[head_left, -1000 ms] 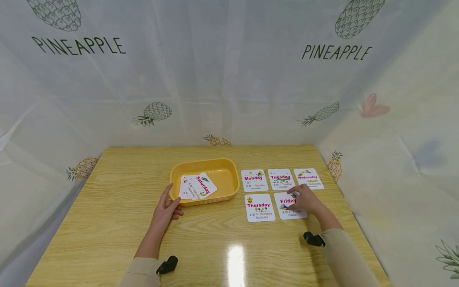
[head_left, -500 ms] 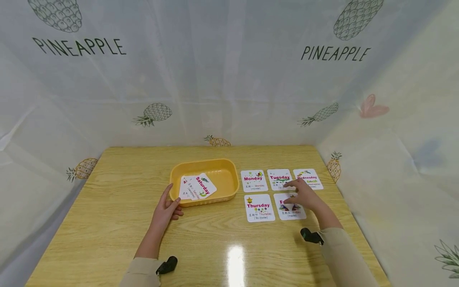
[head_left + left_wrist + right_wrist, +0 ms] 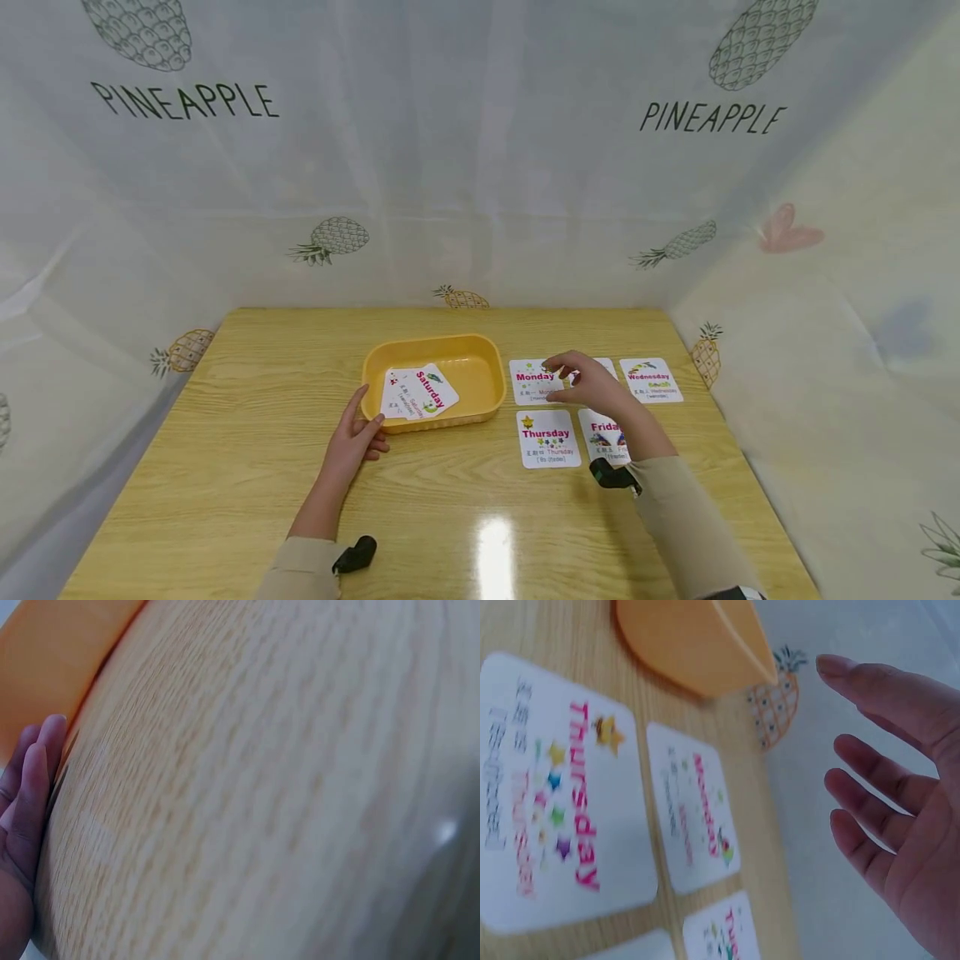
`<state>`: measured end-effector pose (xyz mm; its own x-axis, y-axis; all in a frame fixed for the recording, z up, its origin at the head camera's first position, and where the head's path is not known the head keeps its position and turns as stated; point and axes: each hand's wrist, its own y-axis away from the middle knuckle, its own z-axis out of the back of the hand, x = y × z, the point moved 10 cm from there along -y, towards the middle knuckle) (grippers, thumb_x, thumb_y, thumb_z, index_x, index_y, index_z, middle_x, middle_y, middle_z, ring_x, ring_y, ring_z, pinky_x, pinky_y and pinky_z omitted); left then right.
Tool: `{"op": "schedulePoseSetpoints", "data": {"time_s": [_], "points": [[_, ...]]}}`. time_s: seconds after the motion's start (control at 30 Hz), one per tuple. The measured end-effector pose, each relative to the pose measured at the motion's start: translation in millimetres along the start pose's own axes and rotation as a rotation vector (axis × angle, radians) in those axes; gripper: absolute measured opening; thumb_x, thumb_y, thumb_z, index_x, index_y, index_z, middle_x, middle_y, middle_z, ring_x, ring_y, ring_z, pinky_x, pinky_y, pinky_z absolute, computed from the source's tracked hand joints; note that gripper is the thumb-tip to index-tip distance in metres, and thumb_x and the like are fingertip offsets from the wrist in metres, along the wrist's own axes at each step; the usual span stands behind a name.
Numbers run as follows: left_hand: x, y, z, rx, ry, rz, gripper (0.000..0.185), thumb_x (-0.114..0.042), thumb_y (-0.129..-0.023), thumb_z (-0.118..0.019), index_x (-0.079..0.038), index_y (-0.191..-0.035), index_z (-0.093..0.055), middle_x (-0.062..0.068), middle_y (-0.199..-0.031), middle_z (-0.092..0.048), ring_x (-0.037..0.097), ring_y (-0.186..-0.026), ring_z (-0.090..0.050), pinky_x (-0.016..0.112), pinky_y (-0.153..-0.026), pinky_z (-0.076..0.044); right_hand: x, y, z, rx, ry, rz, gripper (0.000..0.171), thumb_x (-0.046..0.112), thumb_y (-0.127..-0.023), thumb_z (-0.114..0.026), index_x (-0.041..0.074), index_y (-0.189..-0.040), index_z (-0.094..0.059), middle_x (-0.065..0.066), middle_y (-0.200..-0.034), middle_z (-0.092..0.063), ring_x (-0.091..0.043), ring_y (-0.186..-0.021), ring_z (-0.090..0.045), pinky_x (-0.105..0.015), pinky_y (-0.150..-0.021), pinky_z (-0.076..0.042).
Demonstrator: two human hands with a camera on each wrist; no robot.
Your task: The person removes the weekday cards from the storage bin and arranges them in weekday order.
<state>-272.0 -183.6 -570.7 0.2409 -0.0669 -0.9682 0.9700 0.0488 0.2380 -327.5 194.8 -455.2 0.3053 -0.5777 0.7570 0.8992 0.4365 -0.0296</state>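
My left hand [image 3: 351,437] holds the near left corner of a yellow plastic tray [image 3: 480,408], index finger along its left side and thumb at the front rim. White cards lie in the tray; the top one reads Saturday [image 3: 431,392]. My right hand [image 3: 592,387] hovers over the Monday card [image 3: 531,393] and the Tuesday card [image 3: 606,367], mostly covering the latter. In the right wrist view, that hand [image 3: 907,802] has spread, slightly bent fingers and holds nothing. Beneath its wrist lies the Friday card [image 3: 603,429], partly hidden.
The Thursday card [image 3: 547,450] lies below Monday, and the Wednesday card [image 3: 652,390] at the right end of the upper row. All rest on a wooden table [image 3: 300,350]. A pale curtain [image 3: 480,167] printed with pineapples hangs behind and at both sides.
My right hand has lifted from the Friday card and moved left, over Tuesday towards Monday and the tray. The left hand stays at the tray's corner. The cards have kept their places.
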Motion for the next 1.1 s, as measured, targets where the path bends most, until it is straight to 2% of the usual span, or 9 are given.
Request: {"op": "schedulePoseSetpoints", "data": {"time_s": [0.2, 0.4, 0.57, 0.83, 1.1], "points": [[-16.6, 11.3, -2.1, 0.005, -0.022, -0.014, 0.067, -0.017, -0.100, -0.058, -0.026, -0.156, -0.023, 0.025, -0.089, -0.064, 0.032, -0.071, -0.070, 0.036, -0.060, -0.057, 26.4, -24.8, -21.0, 0.068, -0.030, 0.029, 0.053, 0.013, -0.083, -0.079, 0.003, -0.131, -0.058, -0.016, -0.121, -0.059, -0.037, -0.105, -0.055, -0.041, -0.085, -0.047], [-0.6, 1.8, 0.2, -0.002, 0.007, -0.010, 0.068, -0.019, -0.099, -0.060, -0.033, -0.155, -0.024, 0.024, -0.088, -0.064, 0.031, -0.070, -0.069, 0.034, -0.058, -0.056, 53.9, -48.3, -40.2, 0.126, -0.054, 0.066, 0.054, 0.010, -0.084, -0.078, 0.002, -0.133, -0.057, -0.012, -0.119, -0.060, -0.035, -0.107, -0.056, -0.040, -0.086, -0.050], [9.1, -3.8, 2.6, -0.027, -0.003, -0.025, 0.066, -0.023, -0.098, -0.062, -0.039, -0.152, -0.027, 0.017, -0.083, -0.065, 0.026, -0.066, -0.069, 0.030, -0.055, -0.055, 71.0, -65.6, -55.2, 0.161, -0.051, 0.091, 0.051, 0.013, -0.083, -0.079, 0.006, -0.130, -0.060, -0.005, -0.116, -0.061, -0.030, -0.107, -0.057, -0.037, -0.087, -0.049], [7.8, -4.2, 1.4, -0.035, -0.020, -0.041, 0.066, -0.023, -0.098, -0.062, -0.039, -0.152, -0.028, 0.016, -0.081, -0.064, 0.025, -0.065, -0.068, 0.029, -0.055, -0.054, 82.1, -93.4, -88.4, 0.286, -0.061, 0.086, 0.052, 0.012, -0.085, -0.077, 0.006, -0.133, -0.058, -0.005, -0.116, -0.059, -0.036, -0.112, -0.055, -0.032, -0.085, -0.051], [7.9, -3.3, 2.0, -0.040, -0.014, -0.032, 0.066, -0.020, -0.098, -0.061, -0.040, -0.152, -0.028, 0.016, -0.081, -0.064, 0.025, -0.065, -0.068, 0.029, -0.055, -0.054, 81.0, -121.1, -121.5, 0.421, -0.118, 0.041, 0.054, 0.002, -0.084, -0.075, 0.004, -0.135, -0.056, -0.021, -0.125, -0.057, -0.037, -0.113, -0.055, -0.033, -0.090, -0.049]]}}
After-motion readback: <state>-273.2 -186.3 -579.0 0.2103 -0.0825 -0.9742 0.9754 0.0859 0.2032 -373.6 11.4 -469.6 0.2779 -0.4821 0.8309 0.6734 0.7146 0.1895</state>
